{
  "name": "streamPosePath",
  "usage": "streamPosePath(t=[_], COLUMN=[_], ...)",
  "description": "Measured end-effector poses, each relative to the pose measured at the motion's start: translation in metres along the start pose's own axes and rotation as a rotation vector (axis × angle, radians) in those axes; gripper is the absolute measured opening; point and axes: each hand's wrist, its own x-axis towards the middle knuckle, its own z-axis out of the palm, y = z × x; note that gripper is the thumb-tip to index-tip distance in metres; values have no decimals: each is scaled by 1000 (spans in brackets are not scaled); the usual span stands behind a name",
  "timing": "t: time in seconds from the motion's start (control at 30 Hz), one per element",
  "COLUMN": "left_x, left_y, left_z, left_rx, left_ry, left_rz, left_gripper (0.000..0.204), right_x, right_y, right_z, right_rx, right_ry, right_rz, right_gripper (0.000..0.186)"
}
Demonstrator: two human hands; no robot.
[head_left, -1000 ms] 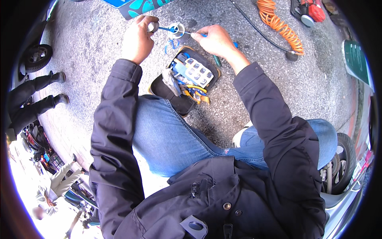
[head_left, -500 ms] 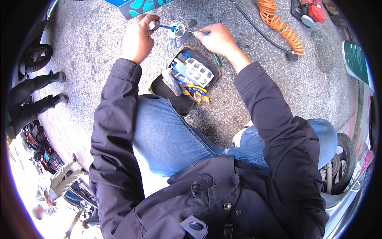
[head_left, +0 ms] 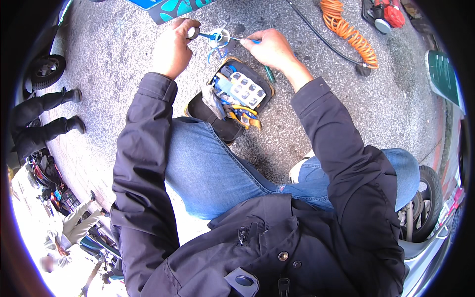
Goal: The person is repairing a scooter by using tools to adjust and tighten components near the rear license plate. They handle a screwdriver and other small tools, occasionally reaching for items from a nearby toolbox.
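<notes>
At the top of the head view my left hand (head_left: 174,47) is closed on a small tool with a round pale end (head_left: 193,33) and a narrow blue part pointing right. My right hand (head_left: 271,47) pinches a thin metal-shafted tool (head_left: 237,39) with a blue part, its tip pointing left. The two tips come close together over a white ring-shaped object (head_left: 225,44); I cannot tell whether they touch. Blue strips (head_left: 212,53) hang or lie beside the ring. Just below, an unzipped black tool case (head_left: 268,81) contains a clear compartment box (head_left: 247,90) and yellow-handled pliers (head_left: 245,119).
A green cylinder (head_left: 269,74) lies beside the case. An orange coiled hose (head_left: 349,32) and a red machine (head_left: 393,16) are at the upper right. A person's dark-trousered legs (head_left: 52,101) stand at the left, near a small wheel (head_left: 47,72). A tire (head_left: 430,203) stands at the lower right.
The round pale end of the tool in my left hand has shifted very slightly right. My right hand stays almost where it was.
</notes>
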Motion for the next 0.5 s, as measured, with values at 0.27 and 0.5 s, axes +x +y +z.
streamPosePath(t=[0.27, 0.5], left_x=[1, 1], left_y=[7, 2], left_z=[-3, -2], left_rx=[-78, -28], left_ry=[-28, -13], left_rz=[-79, -58], left_gripper=[50, 49], right_x=[-3, -6], right_y=[-4, -5], right_z=[0, -2], right_rx=[-59, -23], right_ry=[24, 4], right_rz=[-12, -42], right_gripper=[39, 39])
